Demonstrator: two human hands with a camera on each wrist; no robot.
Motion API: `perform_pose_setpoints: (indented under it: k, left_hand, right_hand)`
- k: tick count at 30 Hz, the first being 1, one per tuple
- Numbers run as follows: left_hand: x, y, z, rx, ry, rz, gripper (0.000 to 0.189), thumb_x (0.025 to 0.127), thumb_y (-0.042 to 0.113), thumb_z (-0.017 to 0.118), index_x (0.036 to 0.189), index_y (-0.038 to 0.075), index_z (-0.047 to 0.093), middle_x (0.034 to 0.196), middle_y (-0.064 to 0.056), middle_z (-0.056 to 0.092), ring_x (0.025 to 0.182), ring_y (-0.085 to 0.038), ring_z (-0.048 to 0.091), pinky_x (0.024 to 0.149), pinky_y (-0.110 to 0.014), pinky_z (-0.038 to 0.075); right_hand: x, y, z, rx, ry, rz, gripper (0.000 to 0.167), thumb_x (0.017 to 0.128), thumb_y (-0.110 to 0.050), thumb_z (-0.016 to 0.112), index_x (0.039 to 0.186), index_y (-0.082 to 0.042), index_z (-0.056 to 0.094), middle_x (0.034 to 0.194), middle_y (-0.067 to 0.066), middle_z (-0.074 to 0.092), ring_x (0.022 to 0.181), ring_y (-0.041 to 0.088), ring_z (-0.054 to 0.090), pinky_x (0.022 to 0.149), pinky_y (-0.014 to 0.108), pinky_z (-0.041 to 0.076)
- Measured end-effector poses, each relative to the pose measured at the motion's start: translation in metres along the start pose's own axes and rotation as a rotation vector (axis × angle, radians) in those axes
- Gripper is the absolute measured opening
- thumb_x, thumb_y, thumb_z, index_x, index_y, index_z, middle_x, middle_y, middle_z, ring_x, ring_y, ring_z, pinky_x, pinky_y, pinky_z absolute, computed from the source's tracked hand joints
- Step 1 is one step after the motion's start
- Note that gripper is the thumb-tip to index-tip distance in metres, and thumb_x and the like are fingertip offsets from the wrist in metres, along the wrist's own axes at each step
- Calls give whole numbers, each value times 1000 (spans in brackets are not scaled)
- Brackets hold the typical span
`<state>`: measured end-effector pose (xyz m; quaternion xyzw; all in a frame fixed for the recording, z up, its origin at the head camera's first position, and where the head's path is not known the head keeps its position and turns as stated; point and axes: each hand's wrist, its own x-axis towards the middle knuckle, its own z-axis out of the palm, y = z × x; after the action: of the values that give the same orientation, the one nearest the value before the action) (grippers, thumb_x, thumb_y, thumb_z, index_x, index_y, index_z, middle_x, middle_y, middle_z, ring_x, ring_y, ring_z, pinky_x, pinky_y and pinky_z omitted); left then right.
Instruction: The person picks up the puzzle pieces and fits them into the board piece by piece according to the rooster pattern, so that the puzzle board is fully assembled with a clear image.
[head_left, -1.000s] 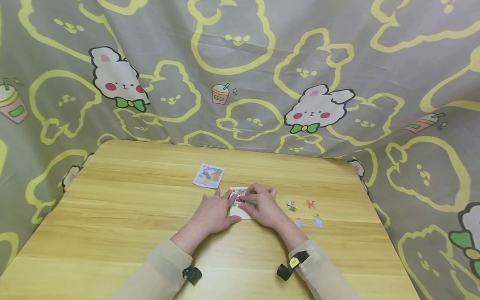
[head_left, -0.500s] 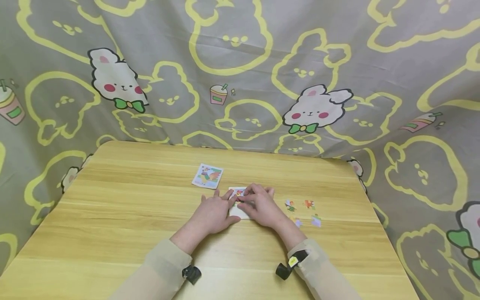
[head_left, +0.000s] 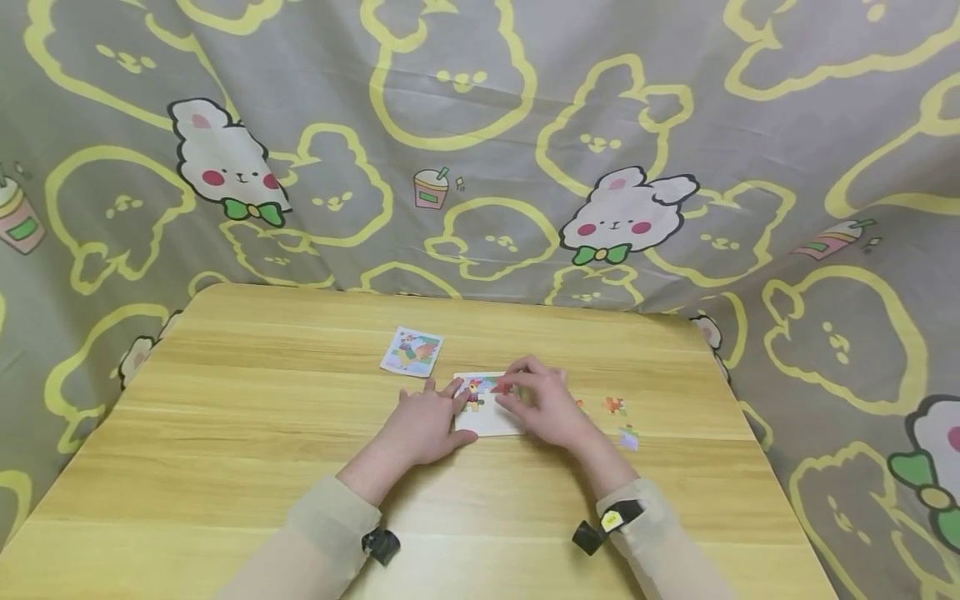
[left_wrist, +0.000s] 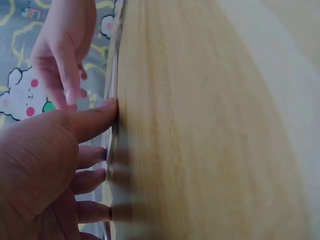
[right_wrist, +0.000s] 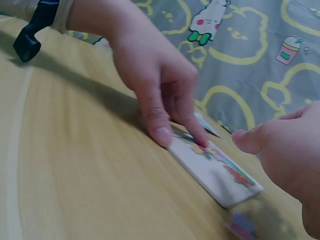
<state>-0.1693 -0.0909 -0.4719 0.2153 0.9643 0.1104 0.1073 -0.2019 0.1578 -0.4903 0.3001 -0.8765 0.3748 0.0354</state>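
A white puzzle board [head_left: 491, 421] lies on the wooden table, with colourful jigsaw pieces [head_left: 472, 392] fitted along its far side and left part. My left hand [head_left: 426, 423] rests at the board's left end, fingers extended; in the right wrist view its thumb [right_wrist: 161, 134] touches the near edge and a finger presses the pieces. My right hand [head_left: 549, 407] hovers over the board's right side, fingers loosely bent, nothing visible between them. Loose jigsaw pieces, one orange [head_left: 615, 406] and one lilac and green [head_left: 628, 437], lie to its right; another is partly hidden behind it.
A square picture card [head_left: 412, 351] with a colourful printed picture lies behind and left of the board. A grey curtain [head_left: 480, 242] with yellow cartoon outlines hangs along the table's far edge and sides.
My right hand has moved right and up off the pieces, uncovering more of the board and a red piece at its far right. My left hand has stayed in place.
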Motion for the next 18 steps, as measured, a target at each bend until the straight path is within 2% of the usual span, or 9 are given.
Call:
perform_pose_setpoints:
  k: [7, 18]
  left_hand:
    - [1, -1, 1, 12, 1, 1, 78, 98, 63, 65, 158, 15, 53, 165, -8, 42, 145, -55, 40, 104, -81, 36]
    - [0, 1, 2, 13, 9, -3, 76, 98, 63, 65, 157, 15, 54, 165, -8, 43, 146, -54, 38, 103, -81, 36]
  right_hand:
    - [-14, 9, -23, -10, -11, 7, 38, 97, -22, 81, 129, -4, 74, 128, 2, 62, 115, 25, 60, 99, 53, 25]
    - [-47, 27, -52, -40, -20, 75, 41, 98, -22, 79, 133, -2, 71, 131, 3, 60, 116, 32, 59, 96, 51, 22]
